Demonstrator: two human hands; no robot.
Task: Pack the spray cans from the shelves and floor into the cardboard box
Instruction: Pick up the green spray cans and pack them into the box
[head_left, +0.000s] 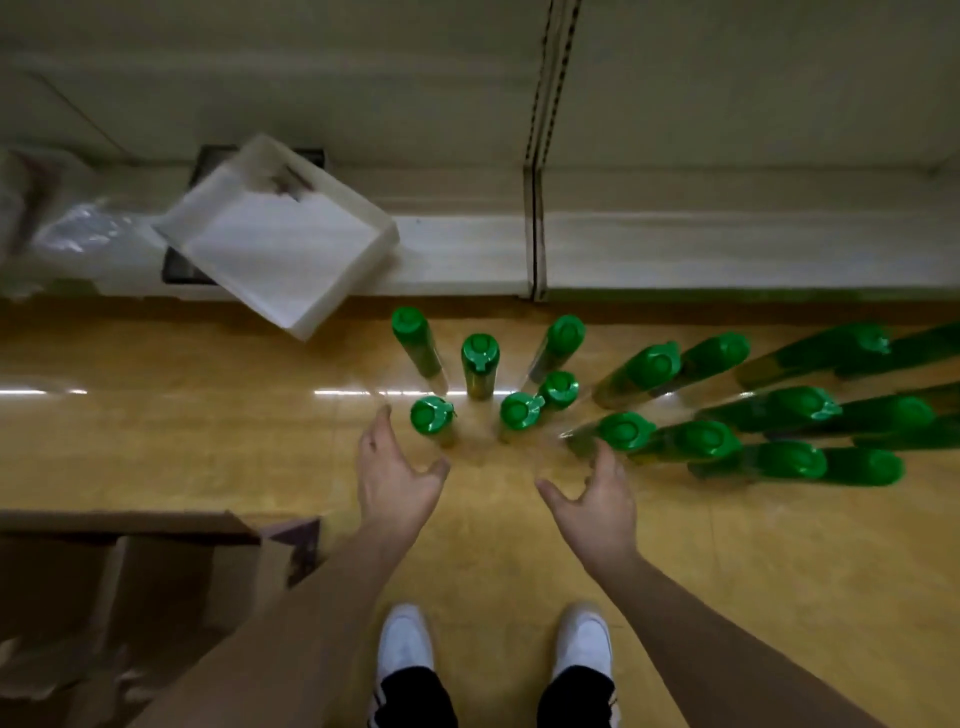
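**Bare hands reach for floor cans as box waits at near left**

Green-capped spray cans (519, 410) stand upright on the yellow floor (208, 457), long axes vertical and caps up, in a loose cluster running from the centre off to the right. The near-left can (430, 414) stands just beyond the fingertips of the left hand (395, 478), slightly to their right. The near-right can (626, 431) stands just beyond the right hand (597, 504), so close that contact cannot be ruled in or out. Both hands are spread wide, fingers curved and thumbs turned inward, and neither has hold of anything. Each hand is nearer its own can, so a two-handed pickup from above looks the likely move, each grasp closing round a can's body below the cap.

The cardboard box (156, 525) sits at near left beside the left forearm, flaps open. Its inside is dim, and no can shows in it. On the far side a pale shelf (727, 249) runs along the floor's edge. A white tray (280, 249) tilts over its lip at far left, its contents too blurred to tell.
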